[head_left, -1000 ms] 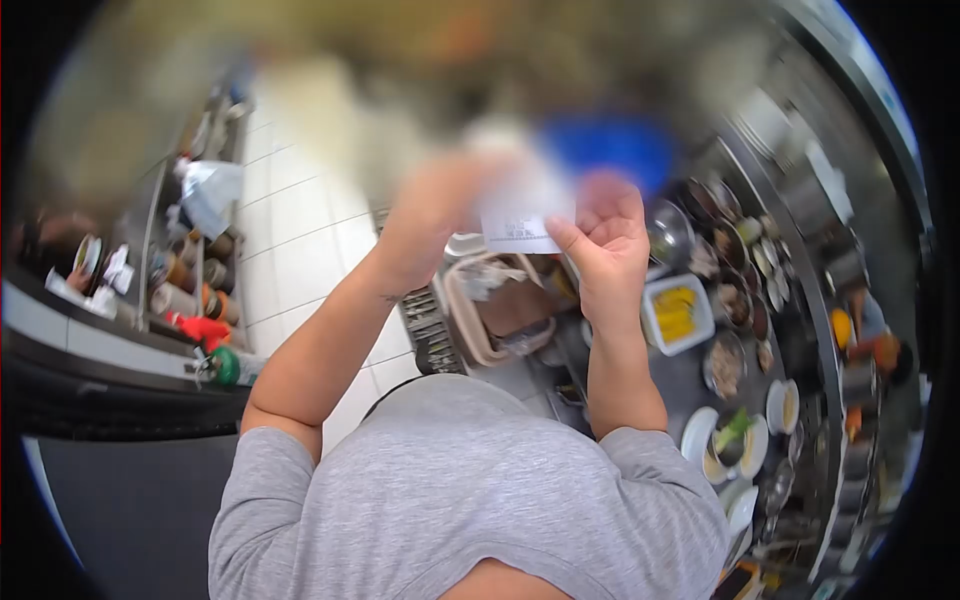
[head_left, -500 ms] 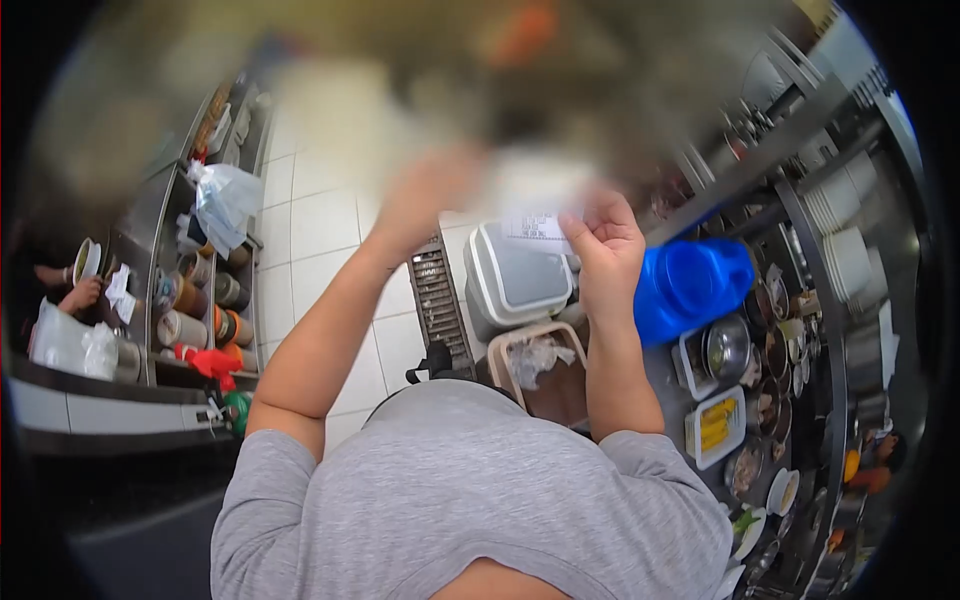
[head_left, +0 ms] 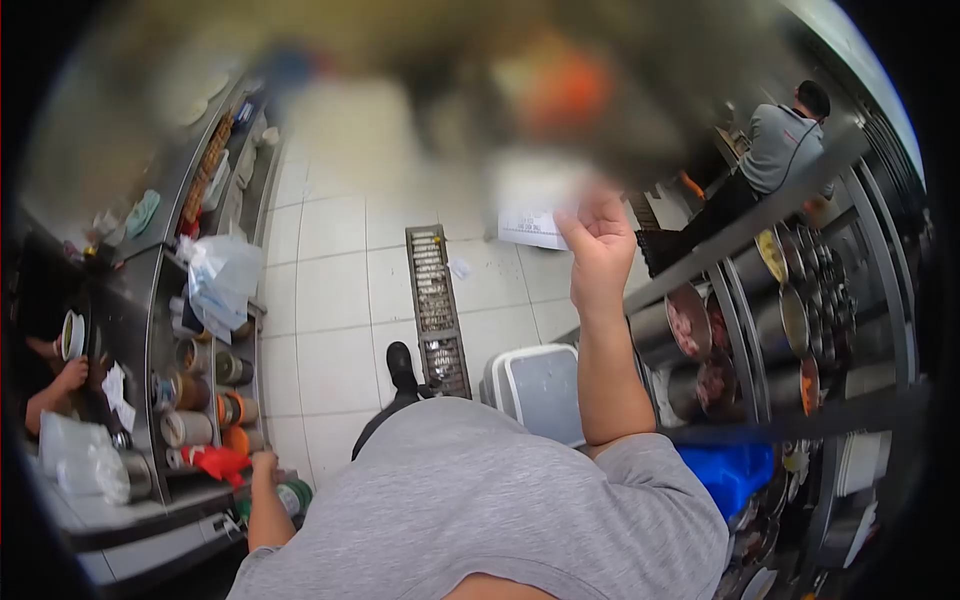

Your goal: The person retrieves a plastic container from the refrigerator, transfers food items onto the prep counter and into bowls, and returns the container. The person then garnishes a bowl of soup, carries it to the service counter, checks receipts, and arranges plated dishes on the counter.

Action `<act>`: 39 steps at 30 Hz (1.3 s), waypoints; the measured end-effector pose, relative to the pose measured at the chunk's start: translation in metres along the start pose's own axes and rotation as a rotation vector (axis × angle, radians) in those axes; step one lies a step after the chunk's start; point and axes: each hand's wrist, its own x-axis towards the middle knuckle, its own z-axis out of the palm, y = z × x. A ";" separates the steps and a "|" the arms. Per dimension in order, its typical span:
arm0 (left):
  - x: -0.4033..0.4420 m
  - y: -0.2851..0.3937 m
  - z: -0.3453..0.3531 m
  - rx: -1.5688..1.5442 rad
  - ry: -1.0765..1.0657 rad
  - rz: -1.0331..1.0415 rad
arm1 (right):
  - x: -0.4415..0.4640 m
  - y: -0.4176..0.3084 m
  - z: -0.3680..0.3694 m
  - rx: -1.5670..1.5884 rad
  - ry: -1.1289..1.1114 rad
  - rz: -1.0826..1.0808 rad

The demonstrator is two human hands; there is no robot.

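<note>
My right hand [head_left: 600, 240] is raised in front of me, its thumb and fingers closed on a white printed receipt [head_left: 532, 228]. The upper part of the receipt is blurred. My left hand [head_left: 264, 464] hangs low at my left side, close to a red plastic bag [head_left: 218, 464] and a green object [head_left: 290, 497] by the shelf. Its fingers are too small and turned away to show whether they grip anything.
A floor drain grate [head_left: 437, 310] runs through the tiles ahead. Left stands a shelf unit with jars [head_left: 187, 428] and a hanging plastic bag [head_left: 222, 285]. A grey-lidded bin [head_left: 545, 392] and racks with pots [head_left: 690, 325] are right. Co-workers [head_left: 785, 150] stand beyond; another's hands hold a bowl [head_left: 73, 335].
My left hand has left the receipt and dropped to my left side. The right hand still holds it. My view has moved forward, with the bin and blue container now lower.
</note>
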 end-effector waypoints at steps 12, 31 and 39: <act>0.076 0.542 -0.216 -0.262 0.191 0.728 | 0.213 0.118 0.026 -0.086 0.142 -0.044; 0.234 0.643 -0.222 -0.167 -0.216 0.013 | 0.679 0.165 -0.081 -1.413 0.157 -1.355; 0.291 0.794 -0.281 -0.387 -0.232 0.172 | 0.881 0.130 -0.183 -1.442 0.778 -0.682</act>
